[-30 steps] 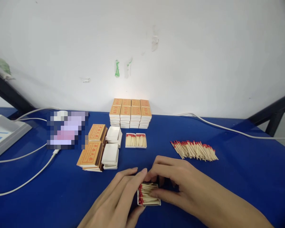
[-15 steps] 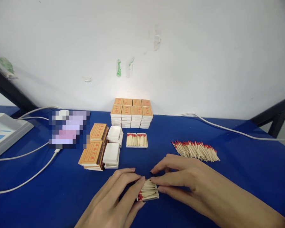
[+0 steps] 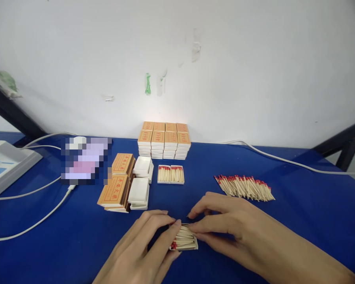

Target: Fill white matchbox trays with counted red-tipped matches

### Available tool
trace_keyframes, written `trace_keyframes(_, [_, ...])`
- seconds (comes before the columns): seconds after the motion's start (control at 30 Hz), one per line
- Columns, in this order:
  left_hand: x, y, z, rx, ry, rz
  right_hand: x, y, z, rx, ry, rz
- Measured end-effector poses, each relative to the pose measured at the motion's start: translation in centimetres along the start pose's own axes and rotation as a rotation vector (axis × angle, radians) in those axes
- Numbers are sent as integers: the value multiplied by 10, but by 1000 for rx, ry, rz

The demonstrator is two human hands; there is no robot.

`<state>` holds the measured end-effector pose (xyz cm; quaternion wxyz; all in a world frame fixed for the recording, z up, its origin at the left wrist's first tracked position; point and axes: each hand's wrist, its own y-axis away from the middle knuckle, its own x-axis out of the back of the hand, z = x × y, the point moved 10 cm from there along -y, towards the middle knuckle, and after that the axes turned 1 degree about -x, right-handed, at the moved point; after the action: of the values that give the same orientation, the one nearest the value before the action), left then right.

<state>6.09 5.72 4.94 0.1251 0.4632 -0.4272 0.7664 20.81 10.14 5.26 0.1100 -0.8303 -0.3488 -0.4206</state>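
Observation:
A white matchbox tray point(image 3: 192, 247) lies on the blue table near its front, filled with red-tipped matches point(image 3: 185, 238) whose heads point left. My left hand point(image 3: 143, 244) grips the tray from the left, its forefinger at the top left corner and its thumb at the lower edge. From the right, the closed fingertips of my right hand point(image 3: 225, 221) press on the pale match ends at the tray's upper right; what lies between them is partly hidden. A loose heap of matches point(image 3: 245, 187) lies beyond my right hand.
Two filled matchbox trays point(image 3: 170, 182) stand side by side farther back. Left of them are stacked white empty trays point(image 3: 139, 189) and orange matchbox sleeves point(image 3: 115, 191). Orange matchboxes point(image 3: 164, 140) are piled against the wall. A white cable point(image 3: 279, 159) runs along the back right.
My right fingertips have shifted very slightly at the tray's upper right, and the matches there lie a little differently. My left hand stays on the tray.

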Motion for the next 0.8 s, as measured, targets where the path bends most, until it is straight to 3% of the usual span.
trace_keyframes(0.37, [1,3,-4,81,105,27,2,-10,1,16,-79,166])
trace_keyframes(0.53, [0,4,-10,157,188,18,-12,-19,10,-124,-230,142])
trace_keyframes(0.8, [3,-1,-6,123,265,1,-20,-22,31,-305,-420,141])
